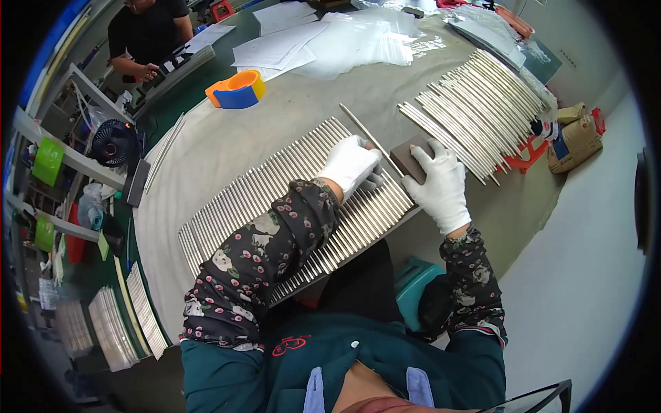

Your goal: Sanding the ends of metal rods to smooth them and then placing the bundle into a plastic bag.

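Head view | left hand (350, 165) pins rod (368, 138) | right hand (441, 187) grips brown block (411, 157) (touching rod)

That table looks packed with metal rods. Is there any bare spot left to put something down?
Yes: bare grey cloth lies between the tape dispenser, the near row of rods and the far rod pile. A smaller patch sits right of the right hand. The far edge is crowded with papers and plastic bags.

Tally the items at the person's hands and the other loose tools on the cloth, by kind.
White-gloved hands: 2 (left hand, right hand)
Brown sanding block: 1
Single metal rod being held: 1
Orange-and-blue tape dispenser: 1
Total: 5
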The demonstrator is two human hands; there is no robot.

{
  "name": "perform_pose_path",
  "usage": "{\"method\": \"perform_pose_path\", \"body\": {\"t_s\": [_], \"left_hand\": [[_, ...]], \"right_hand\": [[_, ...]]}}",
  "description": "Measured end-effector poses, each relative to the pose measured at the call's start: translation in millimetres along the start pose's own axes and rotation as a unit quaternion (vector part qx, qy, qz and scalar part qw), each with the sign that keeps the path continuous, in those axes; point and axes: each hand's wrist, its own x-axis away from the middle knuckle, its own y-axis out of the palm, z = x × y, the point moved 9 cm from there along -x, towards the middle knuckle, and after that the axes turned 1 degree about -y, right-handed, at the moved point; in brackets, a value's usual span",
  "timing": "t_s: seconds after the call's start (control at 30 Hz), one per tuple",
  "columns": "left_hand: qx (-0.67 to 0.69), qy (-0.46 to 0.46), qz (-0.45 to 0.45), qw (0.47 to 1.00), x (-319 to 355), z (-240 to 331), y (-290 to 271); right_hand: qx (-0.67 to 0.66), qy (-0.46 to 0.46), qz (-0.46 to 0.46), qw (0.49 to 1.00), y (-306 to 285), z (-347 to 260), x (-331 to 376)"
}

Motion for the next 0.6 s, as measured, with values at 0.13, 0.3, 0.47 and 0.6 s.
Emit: {"method": "perform_pose_path", "body": {"t_s": [0.13, 0.3, 0.47, 0.6], "left_hand": [[-0.24, 0.228, 0.149, 0.932, -26.5, 34.3, -57.6], [-0.374, 0.327, 0.173, 0.85, -78.6, 32.6, -85.7], [-0.47, 0.253, 0.086, 0.841, -124.8, 12.9, -57.9], [-0.496, 0.266, 0.108, 0.819, -128.7, 14.3, -60.1]], "right_hand": [[-0.041, -0.038, -0.018, 0.998, 11.3, 11.6, -10.7], [-0.105, -0.094, 0.007, 0.99, 32.3, 32.8, -18.0], [-0.068, 0.0, 0.063, 0.996, 42.4, 75.5, -11.7], [-0.076, 0.008, 0.065, 0.995, 46.6, 78.9, -2.7]]}}
